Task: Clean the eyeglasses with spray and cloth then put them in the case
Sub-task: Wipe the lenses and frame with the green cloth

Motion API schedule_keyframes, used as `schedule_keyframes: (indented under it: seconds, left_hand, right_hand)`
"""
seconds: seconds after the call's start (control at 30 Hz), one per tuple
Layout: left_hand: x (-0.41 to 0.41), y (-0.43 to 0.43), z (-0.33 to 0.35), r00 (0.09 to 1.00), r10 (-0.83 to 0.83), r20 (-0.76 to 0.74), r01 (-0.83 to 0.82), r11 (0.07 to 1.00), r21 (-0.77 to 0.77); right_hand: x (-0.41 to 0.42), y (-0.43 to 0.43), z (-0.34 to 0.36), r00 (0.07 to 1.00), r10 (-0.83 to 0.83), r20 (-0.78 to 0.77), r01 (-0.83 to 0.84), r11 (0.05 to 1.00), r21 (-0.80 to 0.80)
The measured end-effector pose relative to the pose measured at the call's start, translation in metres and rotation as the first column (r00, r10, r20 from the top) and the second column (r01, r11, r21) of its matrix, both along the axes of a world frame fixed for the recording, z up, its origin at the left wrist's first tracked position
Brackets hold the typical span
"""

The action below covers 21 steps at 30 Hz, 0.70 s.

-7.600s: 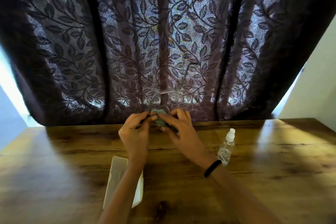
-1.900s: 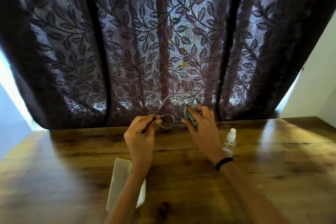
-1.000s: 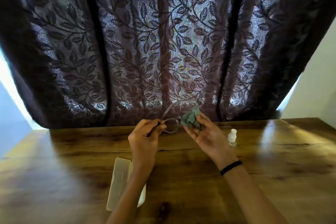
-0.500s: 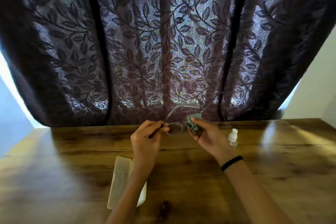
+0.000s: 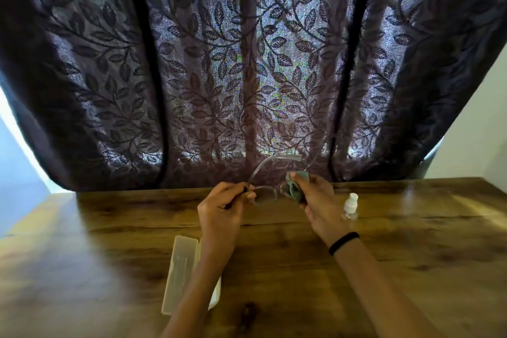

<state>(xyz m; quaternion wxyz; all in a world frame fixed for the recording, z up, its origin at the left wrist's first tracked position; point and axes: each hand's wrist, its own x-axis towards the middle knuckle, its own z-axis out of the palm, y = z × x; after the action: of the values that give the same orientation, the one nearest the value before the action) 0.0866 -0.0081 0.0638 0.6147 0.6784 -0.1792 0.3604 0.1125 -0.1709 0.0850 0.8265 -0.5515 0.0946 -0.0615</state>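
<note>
Pinching eyeglasses [image 5: 263, 192] by one rim w/ left hand [image 5: 222, 206] fingers, right hand [image 5: 315, 197] fingers rubbing cloth [image 5: 291, 190]: frame could twist/slip.

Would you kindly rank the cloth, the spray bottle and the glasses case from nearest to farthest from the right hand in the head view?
1. Cloth: bunched in the right hand, against the eyeglasses.
2. Spray bottle: standing on the table, just to the hand's right.
3. Glasses case: lying open, lower left, partly under the left forearm.
</note>
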Motion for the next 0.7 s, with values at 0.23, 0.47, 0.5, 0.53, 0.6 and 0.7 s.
schedule_keyframes:
  seconds: [0.23,0.47,0.5,0.53,0.6,0.7]
  left_hand:
    - [0.001,-0.001,0.001,0.999,0.034,0.022,-0.034,0.999,0.020]
    - [0.004,0.003,-0.004,0.999,0.051,-0.006,-0.051,0.999,-0.004]
    - [0.005,0.003,-0.005,0.999,0.050,-0.001,-0.050,0.999,0.000]
    - [0.005,0.003,-0.004,0.999,0.053,0.005,-0.053,0.999,0.007]
    - [0.004,0.003,-0.003,0.998,0.066,0.010,-0.066,0.997,0.026]
    - [0.003,0.001,-0.002,0.997,0.080,0.017,-0.080,0.996,0.041]
  right_hand:
    - [-0.004,0.003,-0.002,1.000,-0.014,0.025,0.014,1.000,0.023]
    - [-0.006,-0.002,0.008,0.989,0.151,-0.008,-0.150,0.986,0.076]
    - [-0.006,-0.002,0.008,0.988,0.154,-0.010,-0.153,0.985,0.073]
    - [-0.006,-0.002,0.007,0.990,0.142,-0.009,-0.141,0.988,0.061]
    - [-0.007,0.000,0.005,0.997,0.078,0.008,-0.078,0.997,0.023]
    - [-0.005,0.004,0.001,0.997,0.003,0.081,-0.003,1.000,-0.001]
